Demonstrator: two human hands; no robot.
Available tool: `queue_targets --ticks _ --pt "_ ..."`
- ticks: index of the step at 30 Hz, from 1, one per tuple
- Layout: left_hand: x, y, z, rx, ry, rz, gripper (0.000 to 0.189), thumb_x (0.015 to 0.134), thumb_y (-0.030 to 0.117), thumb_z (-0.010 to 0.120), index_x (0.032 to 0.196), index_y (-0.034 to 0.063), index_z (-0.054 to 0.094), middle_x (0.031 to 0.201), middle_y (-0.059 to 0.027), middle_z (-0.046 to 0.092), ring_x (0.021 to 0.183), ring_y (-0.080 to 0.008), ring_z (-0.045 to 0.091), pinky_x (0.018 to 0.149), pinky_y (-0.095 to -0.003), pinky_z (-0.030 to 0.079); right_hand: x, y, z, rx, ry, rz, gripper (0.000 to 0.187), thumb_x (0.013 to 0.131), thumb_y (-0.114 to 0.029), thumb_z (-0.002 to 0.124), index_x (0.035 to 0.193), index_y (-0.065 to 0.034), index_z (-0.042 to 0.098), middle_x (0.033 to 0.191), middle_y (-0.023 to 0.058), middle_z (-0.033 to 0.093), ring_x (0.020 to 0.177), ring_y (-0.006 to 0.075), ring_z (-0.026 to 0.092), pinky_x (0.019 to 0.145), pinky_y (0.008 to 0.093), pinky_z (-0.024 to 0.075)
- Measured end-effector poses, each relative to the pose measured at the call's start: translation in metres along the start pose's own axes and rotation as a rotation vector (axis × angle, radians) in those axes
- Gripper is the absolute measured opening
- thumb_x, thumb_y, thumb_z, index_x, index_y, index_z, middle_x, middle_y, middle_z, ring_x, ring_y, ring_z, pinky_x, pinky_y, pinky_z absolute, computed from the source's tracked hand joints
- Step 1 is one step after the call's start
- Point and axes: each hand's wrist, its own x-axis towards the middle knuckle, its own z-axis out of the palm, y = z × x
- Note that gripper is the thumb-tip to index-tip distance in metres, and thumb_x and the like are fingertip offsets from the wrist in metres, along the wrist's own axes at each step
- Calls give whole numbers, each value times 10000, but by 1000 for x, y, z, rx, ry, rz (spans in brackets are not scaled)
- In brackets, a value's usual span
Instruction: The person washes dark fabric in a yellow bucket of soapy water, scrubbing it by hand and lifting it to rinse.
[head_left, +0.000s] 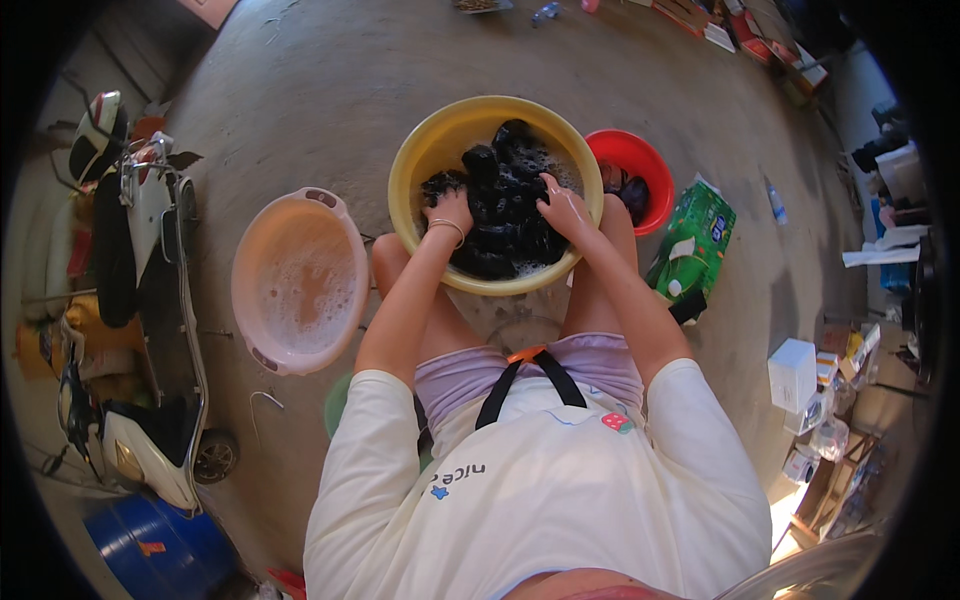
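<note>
Between my knees stands a yellow plastic basin (495, 286) with soapy water and a wet black cloth item (495, 202) bunched in it. At the basin's left side, my left hand (450, 211) wears a bracelet and lies on the black cloth, its fingertips hidden by cloth and suds. My right hand (561, 206) rests on the cloth's right part, index finger stretched out and wet; whether its other fingers grip the cloth cannot be told. Right behind the yellow basin is a red basin (660, 161) with dark items (636, 196) in it.
A pink basin (358, 285) of cloudy, foamy water stands on the concrete floor at left. A green plastic package (694, 240) lies at right. Farther left are a parked scooter (150, 285) and a blue drum (161, 544). Boxes (792, 373) and a plastic bottle (776, 204) sit farther right.
</note>
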Motion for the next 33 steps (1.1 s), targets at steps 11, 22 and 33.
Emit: queue_targets --ticks 11,22,33 --pt "14 -6 18 -85 48 28 545 818 115 435 1344 131 292 1407 -70 257 1276 -246 288 926 -621 286 0 1 6 -15 -4 -2 466 795 -302 565 1179 -57 468 927 221 613 876 378 579 775 446 458" --pt "0 7 -25 -99 464 136 552 719 111 568 1252 140 426 1328 -55 377 1235 -243 345 925 -474 346 29 -25 -3 -352 267 -374 207 764 -187 566 950 -126 633 1306 135 407 1217 338 356 962 499 314" --pt "52 14 17 13 179 233 606 768 148 509 1340 118 313 1440 -85 202 1313 -323 196 1052 -505 163 75 -12 80 -303 -197 -98 477 831 -254 415 1275 -79 421 1378 167 308 1278 389 235 1058 517 124"
